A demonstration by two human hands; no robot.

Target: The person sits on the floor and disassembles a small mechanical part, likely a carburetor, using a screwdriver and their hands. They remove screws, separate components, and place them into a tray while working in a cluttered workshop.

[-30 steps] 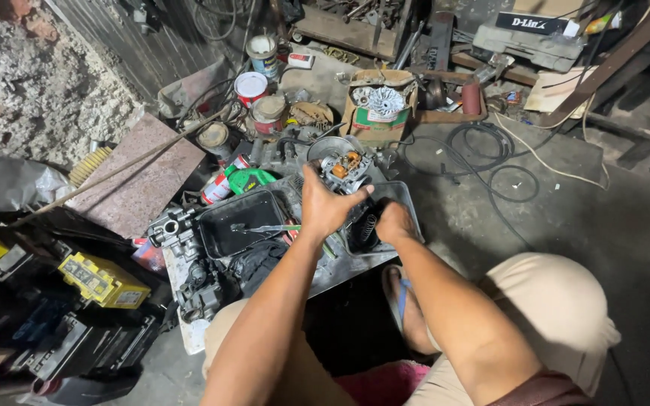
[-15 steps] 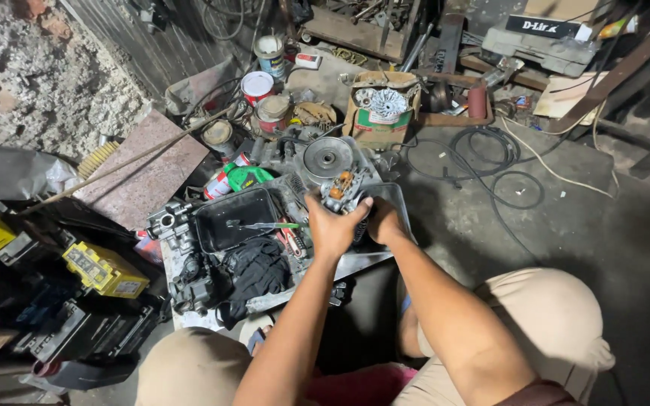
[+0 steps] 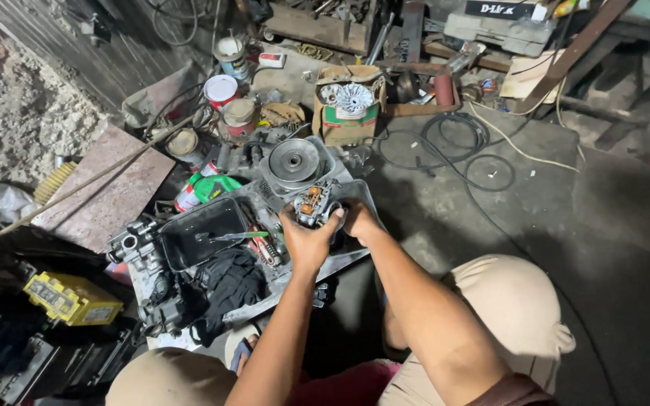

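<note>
Both my hands hold a small grey metal engine part with orange bits showing on top. My left hand grips it from the left and below. My right hand holds its right side. The part hovers over a metal tray on the floor. Just beyond it sits a round grey pulley-like disc on an engine casing. A black rectangular pan with a green-handled tool across it lies to the left, with a black rag in front of it.
A cardboard box with a white fan-shaped part stands behind. Cans and tins crowd the back left. Black cable coils lie on the concrete at right. A yellow box and a stone slab sit at left.
The view has shifted and drawn nearer. My hands have lowered the engine part slightly toward me, away from the round disc, which now shows fully.
</note>
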